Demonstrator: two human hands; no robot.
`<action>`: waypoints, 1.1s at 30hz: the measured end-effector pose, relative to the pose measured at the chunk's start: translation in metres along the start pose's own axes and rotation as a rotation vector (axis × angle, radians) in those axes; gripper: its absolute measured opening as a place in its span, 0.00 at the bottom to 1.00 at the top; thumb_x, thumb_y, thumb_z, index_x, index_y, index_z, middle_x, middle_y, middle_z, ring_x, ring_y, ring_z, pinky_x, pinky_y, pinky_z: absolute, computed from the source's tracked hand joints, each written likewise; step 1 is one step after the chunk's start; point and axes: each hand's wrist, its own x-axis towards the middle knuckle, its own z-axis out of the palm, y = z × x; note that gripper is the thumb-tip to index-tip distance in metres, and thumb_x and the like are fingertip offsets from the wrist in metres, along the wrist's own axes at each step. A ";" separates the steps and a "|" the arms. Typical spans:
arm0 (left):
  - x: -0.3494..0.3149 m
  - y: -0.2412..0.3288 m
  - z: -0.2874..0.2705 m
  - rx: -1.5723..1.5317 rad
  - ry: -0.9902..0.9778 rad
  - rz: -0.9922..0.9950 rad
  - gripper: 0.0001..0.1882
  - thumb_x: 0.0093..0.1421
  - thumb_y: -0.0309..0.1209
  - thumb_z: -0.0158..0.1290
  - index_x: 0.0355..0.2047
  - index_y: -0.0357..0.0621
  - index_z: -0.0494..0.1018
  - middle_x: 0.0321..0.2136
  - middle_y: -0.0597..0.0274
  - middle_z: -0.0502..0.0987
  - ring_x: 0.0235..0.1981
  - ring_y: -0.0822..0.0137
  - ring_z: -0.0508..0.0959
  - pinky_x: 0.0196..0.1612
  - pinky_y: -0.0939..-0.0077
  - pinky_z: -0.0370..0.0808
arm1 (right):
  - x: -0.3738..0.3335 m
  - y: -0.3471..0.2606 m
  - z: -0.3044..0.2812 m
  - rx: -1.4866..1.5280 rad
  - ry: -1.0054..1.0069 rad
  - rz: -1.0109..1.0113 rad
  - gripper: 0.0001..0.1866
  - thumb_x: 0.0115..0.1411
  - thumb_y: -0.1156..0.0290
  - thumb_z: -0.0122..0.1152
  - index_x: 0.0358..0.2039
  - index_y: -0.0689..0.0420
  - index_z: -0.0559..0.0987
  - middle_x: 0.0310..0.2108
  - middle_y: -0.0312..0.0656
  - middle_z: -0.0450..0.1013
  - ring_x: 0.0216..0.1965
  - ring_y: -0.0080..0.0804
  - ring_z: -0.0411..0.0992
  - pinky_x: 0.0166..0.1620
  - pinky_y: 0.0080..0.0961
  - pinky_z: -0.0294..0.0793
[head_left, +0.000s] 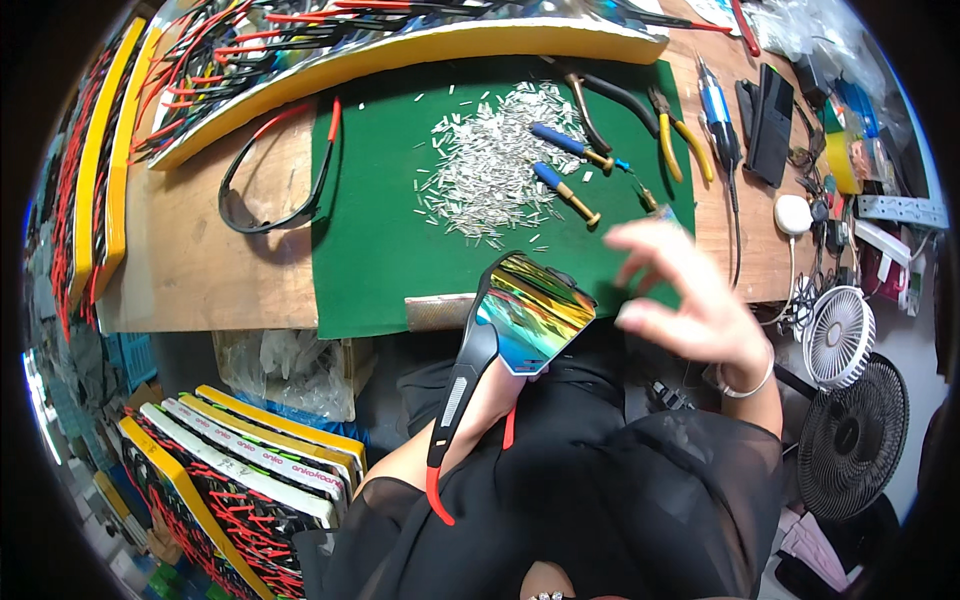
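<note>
My left hand (493,393) grips a pair of sunglasses (535,312) at the table's front edge, in front of my lap. They have a mirrored yellow, green and blue lens, a black frame and red temple tips; the lens hides most of my fingers. To the right, my right hand (685,295) hovers over the green mat (380,220), slightly blurred, its fingers apart and nothing seen in them. Just beyond its fingertips lie a blue-handled screwdriver (567,193), another blue-handled screwdriver (570,146) and a thin brass-and-blue tool (640,185).
A heap of small silvery pieces (495,160) covers the mat's middle. Beyond are yellow-handled cutters (675,135) and black-handled pliers (615,95). A black frame with red tips (270,225) lies left. A yellow-edged tray of frames (400,50) spans the back; a white fan (838,337) stands right.
</note>
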 end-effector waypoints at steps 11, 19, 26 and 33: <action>-0.014 -0.015 -0.011 -0.004 -0.160 -0.176 0.14 0.63 0.31 0.41 0.47 0.39 0.62 0.32 0.59 0.75 0.13 0.81 0.64 0.16 0.90 0.61 | 0.011 0.016 0.047 0.200 0.055 0.215 0.07 0.57 0.73 0.50 0.32 0.63 0.73 0.21 0.46 0.71 0.22 0.33 0.70 0.27 0.26 0.69; -0.016 -0.016 -0.006 -0.038 -0.147 -0.127 0.15 0.63 0.31 0.40 0.49 0.41 0.62 0.31 0.61 0.74 0.12 0.85 0.58 0.15 0.92 0.55 | 0.008 0.020 0.051 0.563 0.092 0.460 0.11 0.59 0.67 0.50 0.32 0.64 0.72 0.19 0.36 0.72 0.16 0.16 0.67 0.20 0.15 0.67; -0.011 -0.020 -0.009 -0.127 -0.146 -0.140 0.15 0.63 0.30 0.40 0.49 0.41 0.62 0.32 0.59 0.74 0.11 0.85 0.56 0.14 0.92 0.54 | 0.005 0.023 0.058 0.409 0.153 0.247 0.09 0.58 0.71 0.50 0.31 0.64 0.73 0.20 0.42 0.72 0.19 0.23 0.70 0.24 0.20 0.68; -0.008 -0.034 -0.018 -0.124 -0.146 -0.088 0.17 0.60 0.37 0.47 0.45 0.39 0.66 0.33 0.66 0.74 0.25 0.85 0.69 0.27 0.92 0.65 | 0.000 0.032 0.069 0.106 0.237 -0.030 0.07 0.56 0.75 0.50 0.32 0.63 0.74 0.23 0.45 0.73 0.23 0.31 0.73 0.27 0.23 0.70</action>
